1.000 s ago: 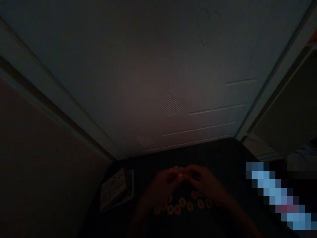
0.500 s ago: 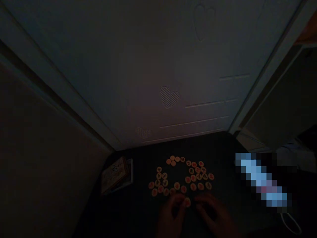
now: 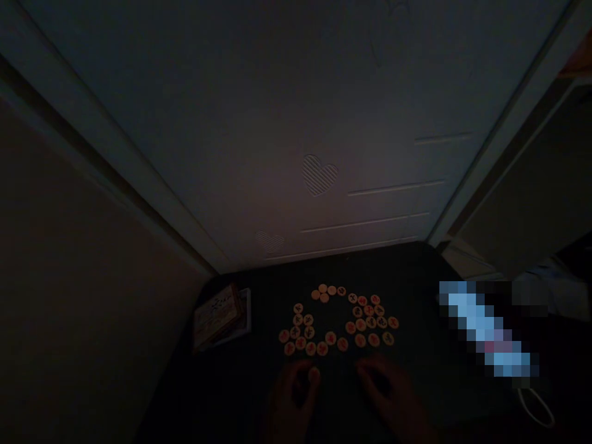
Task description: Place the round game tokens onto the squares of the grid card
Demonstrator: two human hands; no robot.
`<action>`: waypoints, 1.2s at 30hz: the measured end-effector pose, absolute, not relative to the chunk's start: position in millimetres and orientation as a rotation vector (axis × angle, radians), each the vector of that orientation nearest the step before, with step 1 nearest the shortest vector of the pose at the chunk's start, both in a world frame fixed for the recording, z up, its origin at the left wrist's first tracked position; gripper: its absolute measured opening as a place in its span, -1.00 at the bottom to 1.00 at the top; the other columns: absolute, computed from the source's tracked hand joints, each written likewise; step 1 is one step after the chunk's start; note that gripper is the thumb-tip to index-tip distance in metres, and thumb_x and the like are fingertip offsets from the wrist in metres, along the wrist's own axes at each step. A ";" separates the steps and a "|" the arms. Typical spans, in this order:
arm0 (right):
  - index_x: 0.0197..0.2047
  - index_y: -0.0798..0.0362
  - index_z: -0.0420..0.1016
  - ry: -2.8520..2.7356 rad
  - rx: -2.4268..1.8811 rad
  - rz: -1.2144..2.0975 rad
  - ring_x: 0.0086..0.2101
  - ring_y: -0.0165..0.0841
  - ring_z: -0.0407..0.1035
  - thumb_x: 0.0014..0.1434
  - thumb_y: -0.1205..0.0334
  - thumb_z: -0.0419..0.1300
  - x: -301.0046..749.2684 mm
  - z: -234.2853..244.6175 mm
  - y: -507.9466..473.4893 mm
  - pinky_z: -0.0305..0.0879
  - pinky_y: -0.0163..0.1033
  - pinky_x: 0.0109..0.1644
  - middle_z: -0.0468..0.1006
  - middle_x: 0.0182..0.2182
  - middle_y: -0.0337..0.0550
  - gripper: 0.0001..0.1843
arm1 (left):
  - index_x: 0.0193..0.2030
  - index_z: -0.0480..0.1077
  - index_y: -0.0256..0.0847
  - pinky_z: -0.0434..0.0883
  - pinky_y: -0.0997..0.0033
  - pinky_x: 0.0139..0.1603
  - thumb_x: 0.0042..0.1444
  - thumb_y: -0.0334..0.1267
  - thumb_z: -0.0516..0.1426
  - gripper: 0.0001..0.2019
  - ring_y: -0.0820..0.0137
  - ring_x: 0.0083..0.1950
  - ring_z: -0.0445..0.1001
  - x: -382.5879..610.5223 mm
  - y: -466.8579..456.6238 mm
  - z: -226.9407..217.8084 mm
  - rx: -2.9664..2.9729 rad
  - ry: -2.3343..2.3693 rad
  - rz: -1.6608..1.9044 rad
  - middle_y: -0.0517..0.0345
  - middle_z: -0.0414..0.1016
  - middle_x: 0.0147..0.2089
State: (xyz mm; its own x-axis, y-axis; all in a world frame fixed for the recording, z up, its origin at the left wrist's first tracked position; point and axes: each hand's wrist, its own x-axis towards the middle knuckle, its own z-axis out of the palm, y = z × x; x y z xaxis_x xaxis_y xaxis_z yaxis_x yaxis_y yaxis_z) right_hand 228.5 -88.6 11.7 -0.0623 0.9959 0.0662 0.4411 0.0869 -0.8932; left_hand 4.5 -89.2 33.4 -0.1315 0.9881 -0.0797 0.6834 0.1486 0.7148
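Xiangqi pieces (image 3: 361, 324) are lying toward the far edge of the tabletop (image 3: 388, 265), our left hand (image 3: 290, 398) is pinching another piece (image 3: 314, 374), and our right hand (image 3: 393, 393) is curling, its grip unclear.

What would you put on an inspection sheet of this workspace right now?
Surface: dark table, dimly lit.
Pieces: round pieces spread over the middle, many with red or dark marks, a few looking plain.
Clutter: box lying askew over a pale-edged tray, toward the left.
Hands: left hand holds a single disc; right hand is curled, nothing seen in it.
Cables: pale loop at lower right, possibly a cord.
Surroundings: pale panel with heart patterns behind; bright pixelated object at right.
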 end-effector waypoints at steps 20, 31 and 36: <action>-0.19 -0.05 0.63 -1.657 -1.485 0.873 -0.23 -0.23 0.57 0.35 -0.05 0.08 225.6 8.7 -89.3 0.48 -0.22 -0.09 0.67 -0.25 -0.10 -0.65 | -0.16 0.54 -0.04 0.58 0.22 -0.03 0.22 0.06 0.14 -0.72 0.23 -0.08 0.61 -24.9 -94.1 -1.9 1.781 1.893 1.035 0.11 0.60 -0.08; -0.16 -0.06 0.64 -1.641 -1.498 0.847 -0.24 -0.23 0.57 0.34 -0.06 0.10 223.5 9.8 -90.5 0.48 -0.22 -0.12 0.67 -0.27 -0.11 -0.65 | -0.22 0.56 -0.04 0.57 0.23 0.01 0.25 0.01 0.10 -0.73 0.25 -0.06 0.61 -26.0 -87.2 -3.4 1.785 1.851 1.040 0.11 0.61 -0.09; -0.17 -0.06 0.65 -1.601 -1.521 0.855 -0.26 -0.22 0.58 0.32 -0.13 0.10 221.1 13.6 -90.0 0.50 -0.22 -0.14 0.68 -0.27 -0.10 -0.60 | -0.21 0.56 -0.06 0.57 0.23 0.00 0.24 0.01 0.11 -0.73 0.24 -0.06 0.62 -24.1 -86.7 2.0 1.775 1.837 1.066 0.08 0.62 -0.10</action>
